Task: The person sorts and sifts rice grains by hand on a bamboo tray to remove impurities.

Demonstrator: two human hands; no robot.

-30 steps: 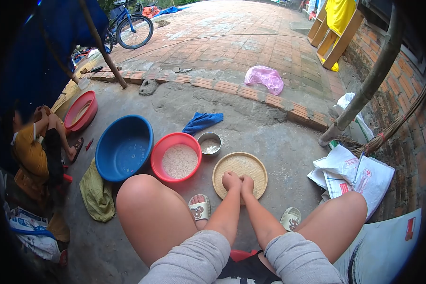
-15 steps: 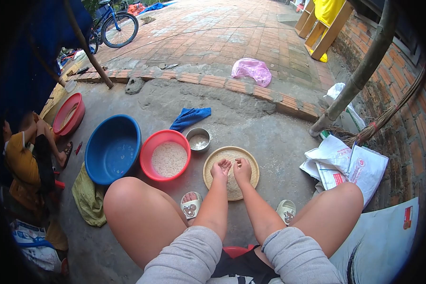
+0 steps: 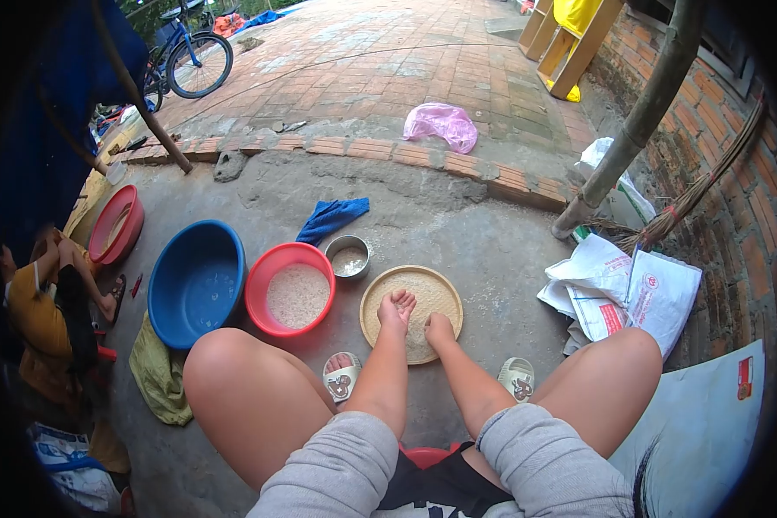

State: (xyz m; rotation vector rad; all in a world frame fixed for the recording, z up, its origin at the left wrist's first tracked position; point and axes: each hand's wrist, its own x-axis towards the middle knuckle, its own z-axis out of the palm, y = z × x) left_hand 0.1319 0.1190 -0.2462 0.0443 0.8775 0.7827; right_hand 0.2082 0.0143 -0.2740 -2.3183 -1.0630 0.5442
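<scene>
A round woven tray (image 3: 369,298) with a pale rim lies on the ground between my feet, and a thin layer of rice-like grain (image 3: 419,285) covers it. Above its left part my left hand (image 3: 397,309) is turned palm up, fingers slightly curled and apart; whether grains lie in the palm is too small to tell. Low over the right part, my right hand (image 3: 440,330) is closed with its fingers bent down toward the grain. What those fingers hold, if anything, is hidden.
Left of the tray stand a metal bowl (image 3: 367,259), a red basin (image 3: 255,289) of pale grain and a large blue basin (image 3: 194,285). A blue cloth (image 3: 332,220) lies behind them. White sacks (image 3: 660,293) lie right, near a bamboo pole (image 3: 626,155). Another person (image 3: 39,302) sits far left.
My right hand has moved down and nearer to the grain, its fingers now pointing downward. My left hand stays palm up over the tray. The whole view has shifted slightly.
</scene>
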